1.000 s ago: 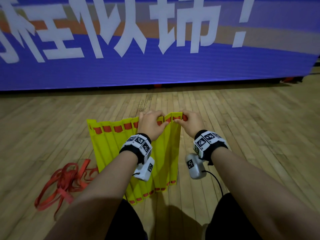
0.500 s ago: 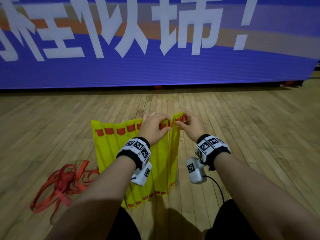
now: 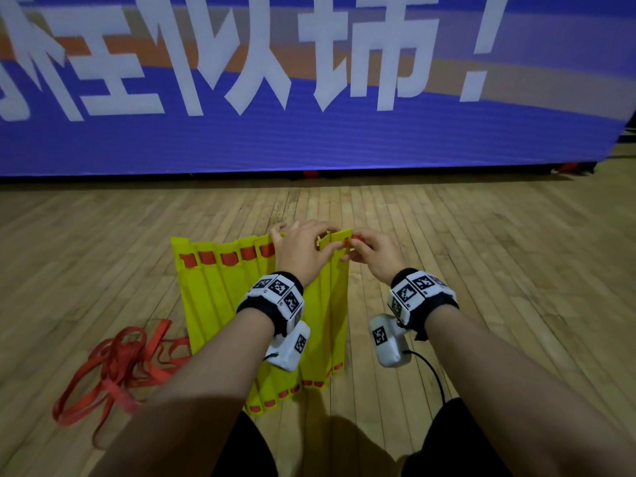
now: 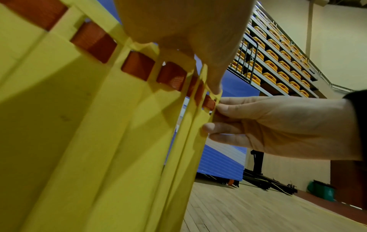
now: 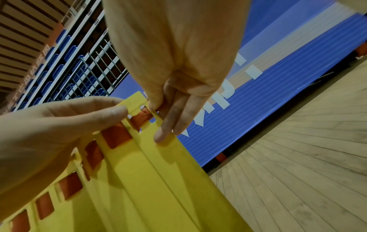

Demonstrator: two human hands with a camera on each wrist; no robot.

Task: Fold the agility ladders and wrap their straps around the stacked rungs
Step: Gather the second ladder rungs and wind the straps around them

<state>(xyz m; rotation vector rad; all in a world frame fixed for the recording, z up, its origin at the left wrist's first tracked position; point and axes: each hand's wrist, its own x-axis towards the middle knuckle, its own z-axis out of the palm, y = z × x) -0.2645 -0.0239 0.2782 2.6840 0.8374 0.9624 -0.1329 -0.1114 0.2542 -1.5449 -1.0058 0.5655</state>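
Both forearms reach forward over the wooden floor (image 3: 481,270), each wrist wearing a black band with a white marker block. The left hand (image 3: 299,251) sits at the far end of the yellow rungs (image 3: 220,297), back of the hand up, fingers (image 5: 117,112) curled over the top edge and thumb beneath, pinching a raised rung. The right hand (image 3: 375,256) is just right of the rungs, touching the outermost one; its thumb and forefinger close on the rung's far end beside the red strap (image 3: 358,239), and two straighter fingers (image 5: 168,125) lie flat along the rung's outer face. So the left hand's fingers are narrow, closed on a rung, and the right hand's are narrow too, pinching the end rung.

The rungs lie side by side on the floor like a fan, overlapping, spread wider toward the left; the few at the right edge stand up on their long edges between the two hands, pressed close together. Red strap shows through the slots along the far ends and again along the near ends of the rungs. Left of the rungs, near their near end, a loose tangle of red webbing (image 3: 117,366) lies on the floor. Beyond the rungs stands a tall blue banner (image 3: 309,139) with large white characters, reaching the floor. The wrist views show tiers of stadium seats (image 4: 278,66) behind railings beside the banner. The left forearm covers the middle of the rungs in the head view.
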